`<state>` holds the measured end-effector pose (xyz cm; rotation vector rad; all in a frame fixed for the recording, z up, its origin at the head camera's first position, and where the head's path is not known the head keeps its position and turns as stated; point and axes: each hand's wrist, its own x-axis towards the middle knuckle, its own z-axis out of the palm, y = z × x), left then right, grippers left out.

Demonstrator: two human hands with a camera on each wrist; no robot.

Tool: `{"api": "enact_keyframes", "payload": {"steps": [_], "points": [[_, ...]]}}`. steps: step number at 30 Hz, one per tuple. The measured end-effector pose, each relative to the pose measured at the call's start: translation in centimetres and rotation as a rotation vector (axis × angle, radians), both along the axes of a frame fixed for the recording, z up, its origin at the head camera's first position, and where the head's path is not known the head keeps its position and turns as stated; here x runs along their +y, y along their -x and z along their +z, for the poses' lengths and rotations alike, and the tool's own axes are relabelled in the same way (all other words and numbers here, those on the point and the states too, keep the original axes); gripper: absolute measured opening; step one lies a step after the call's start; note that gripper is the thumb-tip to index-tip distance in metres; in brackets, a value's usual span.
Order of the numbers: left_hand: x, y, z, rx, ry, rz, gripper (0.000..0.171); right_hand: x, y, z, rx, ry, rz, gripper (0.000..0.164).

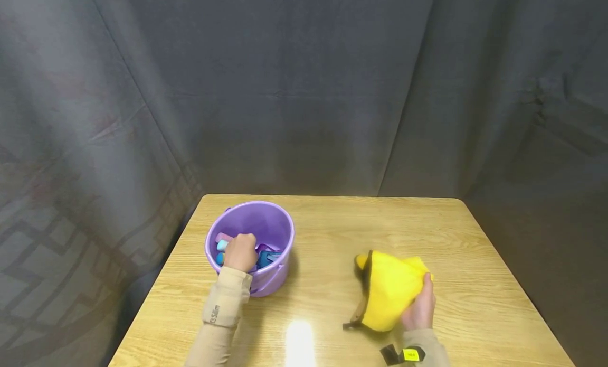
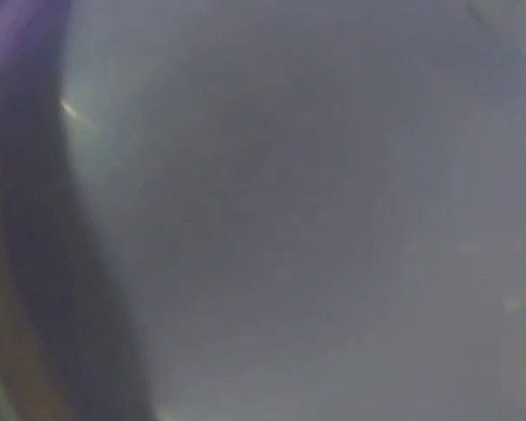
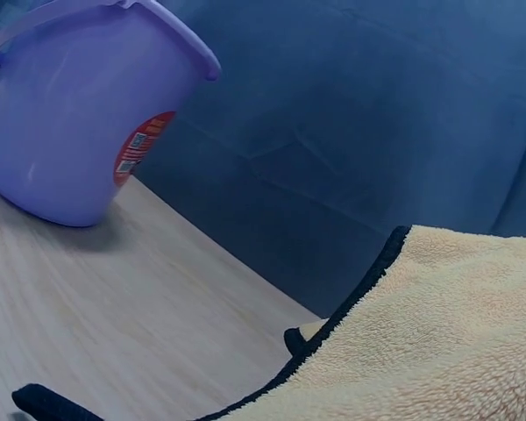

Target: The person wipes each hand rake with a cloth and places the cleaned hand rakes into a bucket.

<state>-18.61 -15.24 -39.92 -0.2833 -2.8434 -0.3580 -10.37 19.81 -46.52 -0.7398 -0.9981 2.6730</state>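
A purple bucket (image 1: 266,219) stands on the left part of the table. My left hand (image 1: 241,252) reaches down into it among several items, and its fingertips are hidden. Around that hand show a pale blue rounded end (image 1: 221,245), a pink piece (image 1: 224,237) and a dark teal item (image 1: 267,259). On the right, my right hand (image 1: 421,306) grips a yellow cloth (image 1: 391,290) with dark edging by its right side. In the right wrist view the fluffy cloth (image 3: 447,324) fills the lower right corner. Blurred purple-grey surface fills the left wrist view.
The wooden table (image 1: 328,224) has rounded far corners, with grey curtains (image 1: 304,92) hanging behind and at both sides. The bucket's handle (image 1: 271,281) hangs down its near side. A red label (image 3: 140,147) is on the bucket in the right wrist view.
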Motion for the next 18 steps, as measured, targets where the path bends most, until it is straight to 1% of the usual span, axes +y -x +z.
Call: {"api": "enact_keyframes", "payload": {"steps": [2, 5, 7, 10, 12, 14, 16, 18], "points": [[0.2, 0.0, 0.0, 0.029, -0.008, 0.006, 0.010, 0.2, 0.0, 0.1, -0.003, -0.006, -0.012, 0.037], [0.8, -0.3, 0.1, 0.096, -0.042, 0.023, 0.013, 0.5, -0.1, 0.2, 0.023, 0.037, -0.040, 0.037], [1.4, -0.6, 0.2, 0.168, -0.089, 0.039, 0.017, 0.7, -0.2, 0.3, 0.045, 0.060, -0.045, 0.037], [2.5, -1.1, 0.4, 0.310, -0.180, 0.043, 0.021, 1.0, -0.3, 0.3, 0.068, 0.078, -0.052, 0.037], [3.4, -1.4, 0.4, 0.407, -0.234, 0.027, 0.021, 1.2, -0.4, 0.3, 0.069, 0.074, -0.052, 0.037], [4.4, -1.7, 0.3, 0.484, -0.279, -0.008, 0.019, 1.3, -0.4, 0.3, 0.063, 0.071, -0.059, 0.037], [5.4, -2.1, 0.2, 0.538, -0.315, -0.052, 0.017, 1.4, -0.5, 0.3, 0.053, 0.067, -0.059, 0.037], [6.4, -2.6, 0.0, 0.571, -0.344, -0.092, 0.016, 1.5, -0.6, 0.4, 0.047, 0.073, -0.064, 0.037]]}}
